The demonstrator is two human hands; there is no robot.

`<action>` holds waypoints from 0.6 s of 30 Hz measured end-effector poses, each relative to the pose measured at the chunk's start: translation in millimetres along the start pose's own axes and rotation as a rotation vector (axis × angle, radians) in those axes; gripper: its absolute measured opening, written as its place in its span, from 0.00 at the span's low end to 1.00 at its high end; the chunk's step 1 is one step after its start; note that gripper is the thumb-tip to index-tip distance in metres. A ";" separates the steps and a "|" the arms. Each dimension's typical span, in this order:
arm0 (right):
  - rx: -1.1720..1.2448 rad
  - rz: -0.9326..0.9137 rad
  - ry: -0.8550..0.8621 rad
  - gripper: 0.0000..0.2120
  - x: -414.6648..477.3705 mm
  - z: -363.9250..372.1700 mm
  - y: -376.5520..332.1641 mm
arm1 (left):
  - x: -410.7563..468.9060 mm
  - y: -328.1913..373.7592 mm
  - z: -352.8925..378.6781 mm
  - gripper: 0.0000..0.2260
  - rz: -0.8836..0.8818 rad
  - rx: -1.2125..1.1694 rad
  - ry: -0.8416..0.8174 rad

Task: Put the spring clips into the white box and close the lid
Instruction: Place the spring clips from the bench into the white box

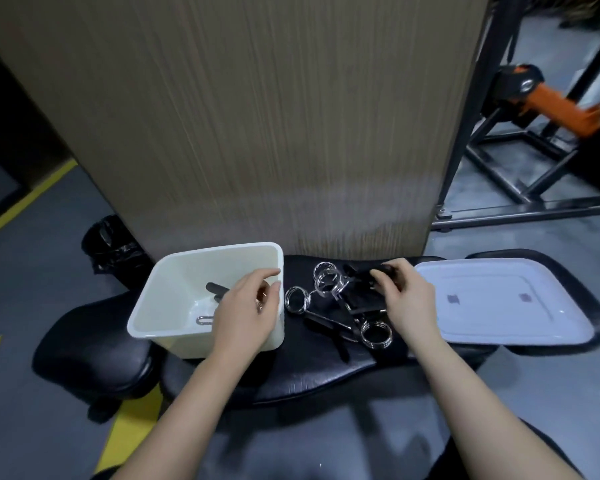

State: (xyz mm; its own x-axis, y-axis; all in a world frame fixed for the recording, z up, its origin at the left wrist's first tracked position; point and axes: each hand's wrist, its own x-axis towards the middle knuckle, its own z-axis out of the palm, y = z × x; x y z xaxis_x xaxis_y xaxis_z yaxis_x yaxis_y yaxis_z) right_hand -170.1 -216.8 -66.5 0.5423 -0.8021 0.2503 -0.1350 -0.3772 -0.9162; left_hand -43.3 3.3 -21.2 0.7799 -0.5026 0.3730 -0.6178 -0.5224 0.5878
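Observation:
A white box (pixel 174 271) stands open on a black padded bench (pixel 309 375). One spring clip (pixel 215 299) with black handles lies inside it. My left hand (pixel 246 313) hovers over the box's right side, fingers apart and empty. Several chrome spring clips (pixel 329 282) with black handles lie in a pile on the bench between box and lid; one coil (pixel 376 334) is nearest me. My right hand (pixel 406 296) grips the black handle of a clip (pixel 378 271) at the pile's far side. The white lid (pixel 499 299) lies flat to the right.
A tall wood-grain panel (pixel 257 116) rises right behind the bench. A black bin bag (pixel 111 247) sits on the grey floor at the left. Black and orange gym equipment (pixel 541 109) stands at the back right. Yellow floor lines (pixel 25 202) run on the left.

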 end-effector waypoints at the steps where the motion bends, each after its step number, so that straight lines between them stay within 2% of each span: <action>1: 0.091 0.026 0.026 0.06 0.3 -3.8 -1.2 | -4.3 8.6 1.7 0.05 0.000 0.012 -0.011; 2: 0.206 0.059 0.044 0.07 0.7 -6.9 -1.9 | -8.7 18.5 3.6 0.10 -0.040 -0.017 -0.052; 4: 0.475 0.138 0.085 0.09 -0.2 -10.0 -3.3 | -15.8 42.1 10.1 0.20 -0.304 -0.284 -0.273; 6: 0.722 0.204 0.106 0.08 -6.9 -7.3 -8.7 | -22.0 66.8 18.2 0.23 -0.559 -0.576 -0.509; 7: 0.804 0.229 0.105 0.06 -12.1 -4.4 -13.2 | -25.1 76.1 22.6 0.21 -0.599 -0.661 -0.569; 8: 0.860 0.252 0.101 0.03 -17.1 -1.0 -16.4 | -27.6 82.9 26.6 0.18 -0.615 -0.726 -0.585; 11: 0.884 0.268 0.098 0.05 -25.0 5.8 -22.7 | -28.0 92.2 28.7 0.11 -0.676 -0.861 -0.507; 13: 0.727 0.198 0.074 0.07 -24.9 9.1 -25.6 | -21.4 88.1 26.1 0.07 -0.725 -0.836 -0.437; 15: 0.621 0.134 0.020 0.09 -27.6 15.6 -32.7 | -14.6 72.9 22.7 0.04 -0.694 -0.686 -0.388; 16: 0.610 0.109 -0.004 0.08 -29.7 20.2 -36.7 | -11.2 63.6 19.8 0.04 -0.652 -0.562 -0.359; 18: 0.592 0.052 -0.112 0.07 -34.4 26.5 -44.4 | -1.7 39.3 9.1 0.13 -0.491 -0.175 -0.305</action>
State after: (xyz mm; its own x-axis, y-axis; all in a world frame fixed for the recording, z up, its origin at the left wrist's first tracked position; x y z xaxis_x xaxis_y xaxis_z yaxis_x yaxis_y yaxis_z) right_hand -160.8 -160.3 -42.7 0.6359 -0.7467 0.1950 0.3033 0.0094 -0.9529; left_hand -69.8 -22.7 -5.2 0.8899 -0.4194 -0.1796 -0.1465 -0.6356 0.7580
